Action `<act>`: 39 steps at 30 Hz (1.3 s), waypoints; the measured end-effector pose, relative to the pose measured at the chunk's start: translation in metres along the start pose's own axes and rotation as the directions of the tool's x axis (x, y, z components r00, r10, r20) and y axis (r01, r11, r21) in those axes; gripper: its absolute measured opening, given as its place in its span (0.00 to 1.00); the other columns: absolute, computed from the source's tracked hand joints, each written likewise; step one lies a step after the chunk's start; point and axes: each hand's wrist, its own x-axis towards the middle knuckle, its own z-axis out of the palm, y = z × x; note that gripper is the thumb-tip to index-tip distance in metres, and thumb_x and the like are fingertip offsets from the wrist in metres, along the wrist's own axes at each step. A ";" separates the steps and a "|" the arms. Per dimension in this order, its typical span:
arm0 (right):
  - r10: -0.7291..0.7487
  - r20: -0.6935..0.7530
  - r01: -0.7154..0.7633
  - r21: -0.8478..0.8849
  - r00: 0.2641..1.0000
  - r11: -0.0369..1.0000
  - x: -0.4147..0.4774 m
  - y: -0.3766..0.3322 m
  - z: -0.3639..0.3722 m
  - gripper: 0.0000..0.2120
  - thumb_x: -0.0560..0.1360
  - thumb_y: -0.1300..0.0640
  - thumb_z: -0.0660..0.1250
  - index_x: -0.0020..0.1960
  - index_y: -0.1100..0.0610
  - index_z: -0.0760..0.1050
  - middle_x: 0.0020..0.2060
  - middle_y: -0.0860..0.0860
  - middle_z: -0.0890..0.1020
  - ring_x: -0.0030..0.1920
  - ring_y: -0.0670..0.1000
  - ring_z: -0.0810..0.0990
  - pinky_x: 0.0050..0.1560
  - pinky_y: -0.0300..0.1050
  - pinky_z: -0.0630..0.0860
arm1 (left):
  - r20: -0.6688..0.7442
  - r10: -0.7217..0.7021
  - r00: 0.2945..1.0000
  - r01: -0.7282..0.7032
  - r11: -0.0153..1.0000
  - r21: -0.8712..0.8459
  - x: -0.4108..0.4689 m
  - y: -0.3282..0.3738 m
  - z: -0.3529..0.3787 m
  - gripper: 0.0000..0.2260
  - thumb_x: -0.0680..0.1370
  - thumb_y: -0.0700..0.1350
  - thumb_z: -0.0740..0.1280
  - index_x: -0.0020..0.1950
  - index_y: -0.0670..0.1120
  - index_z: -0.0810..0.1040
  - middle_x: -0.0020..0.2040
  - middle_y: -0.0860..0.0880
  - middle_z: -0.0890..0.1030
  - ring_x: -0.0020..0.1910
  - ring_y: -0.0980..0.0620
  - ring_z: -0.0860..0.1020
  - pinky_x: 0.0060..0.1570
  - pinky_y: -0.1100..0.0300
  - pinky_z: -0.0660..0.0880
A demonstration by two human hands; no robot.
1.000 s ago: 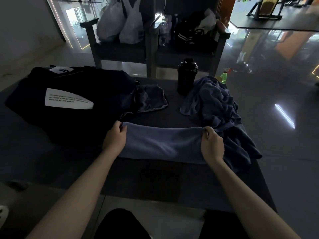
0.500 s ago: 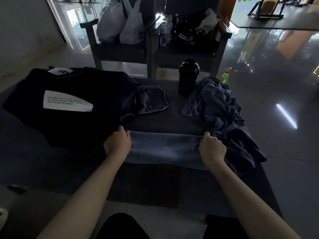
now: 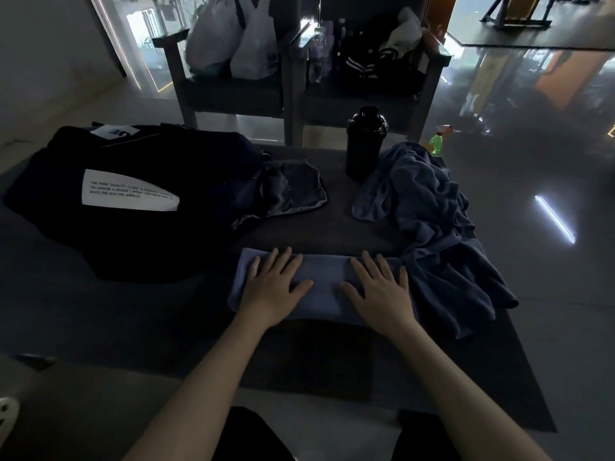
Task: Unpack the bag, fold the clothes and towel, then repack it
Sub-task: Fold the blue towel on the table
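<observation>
1. my left grip (image 3: 274, 289) lies flat on the folded band of the blue towel (image 3: 324, 287), fingers straight and spread.
2. my right grip (image 3: 382, 292) lies flat on the same band, near the left, thumbs pointing toward each other.
3. on the right the band runs into a crumpled heap of the same cloth, which reaches the right edge of the dark surface (image 3: 316, 227).
4. the black bag (image 3: 149, 247) sits at left with a white label (image 3: 129, 191) on it. a dark grey garment (image 3: 296, 188) lies against it.
5. a black bottle (image 3: 364, 141) stands upright at the heap's far end, with a green spray bottle (image 3: 436, 144) to its right.
</observation>
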 end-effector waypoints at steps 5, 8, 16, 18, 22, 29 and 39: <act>0.025 -0.065 -0.030 -0.079 0.998 0.996 -0.004 -0.002 0.001 0.32 0.77 0.35 0.46 0.76 0.49 0.55 0.77 0.52 0.52 0.77 0.55 0.49 0.73 0.63 0.43 | 0.032 -0.085 0.996 0.085 0.996 0.003 -0.012 -0.008 -0.006 0.28 0.80 0.63 0.46 0.78 0.55 0.48 0.79 0.53 0.45 0.77 0.52 0.43 0.75 0.48 0.42; 0.012 -0.341 -0.043 -0.083 0.940 0.996 -0.022 -0.025 0.000 0.24 0.72 0.46 0.70 0.63 0.57 0.75 0.65 0.60 0.74 0.65 0.60 0.73 0.65 0.66 0.63 | -0.005 -0.160 0.987 0.160 0.986 0.034 -0.025 0.002 -0.002 0.29 0.80 0.63 0.46 0.78 0.53 0.49 0.79 0.50 0.46 0.78 0.49 0.45 0.74 0.47 0.43; -0.208 -0.038 0.209 0.034 0.977 0.977 -0.028 -0.014 0.010 0.39 0.69 0.35 0.30 0.77 0.44 0.50 0.77 0.45 0.50 0.77 0.48 0.44 0.73 0.52 0.38 | -0.019 -0.244 0.969 0.245 0.968 0.062 -0.057 0.008 -0.002 0.33 0.78 0.65 0.44 0.78 0.49 0.50 0.79 0.46 0.49 0.77 0.46 0.47 0.73 0.43 0.45; -0.248 0.040 0.248 0.017 0.968 0.969 -0.015 -0.007 0.002 0.34 0.73 0.35 0.34 0.77 0.42 0.48 0.77 0.43 0.48 0.77 0.47 0.42 0.73 0.52 0.37 | -0.017 -0.266 0.964 0.267 0.960 0.079 -0.069 0.012 0.000 0.37 0.74 0.68 0.37 0.78 0.49 0.50 0.79 0.45 0.49 0.77 0.45 0.47 0.72 0.41 0.46; -0.078 -0.061 0.075 -0.044 0.995 0.996 -0.020 -0.033 -0.008 0.24 0.81 0.44 0.50 0.76 0.45 0.52 0.78 0.50 0.49 0.77 0.54 0.44 0.73 0.61 0.43 | 0.035 -0.327 0.944 0.325 0.944 0.057 -0.079 0.020 -0.003 0.33 0.79 0.65 0.44 0.79 0.49 0.47 0.79 0.44 0.46 0.77 0.43 0.44 0.71 0.37 0.42; -0.094 0.057 0.087 0.114 0.994 0.990 -0.036 -0.038 0.012 0.28 0.79 0.36 0.48 0.76 0.40 0.46 0.77 0.51 0.40 0.76 0.53 0.35 0.74 0.59 0.42 | 0.059 -0.328 0.943 0.324 0.944 0.065 -0.088 0.025 -0.008 0.31 0.79 0.65 0.46 0.79 0.52 0.48 0.79 0.44 0.48 0.77 0.43 0.46 0.71 0.37 0.43; -0.454 -0.256 0.441 -0.108 0.854 0.891 -0.039 -0.035 0.004 0.21 0.64 0.57 0.64 0.56 0.49 0.80 0.55 0.52 0.81 0.56 0.56 0.81 0.60 0.62 0.70 | -0.012 -0.261 0.965 0.261 0.965 0.017 -0.114 0.028 -0.007 0.27 0.79 0.63 0.53 0.76 0.55 0.57 0.70 0.49 0.63 0.68 0.46 0.61 0.66 0.47 0.59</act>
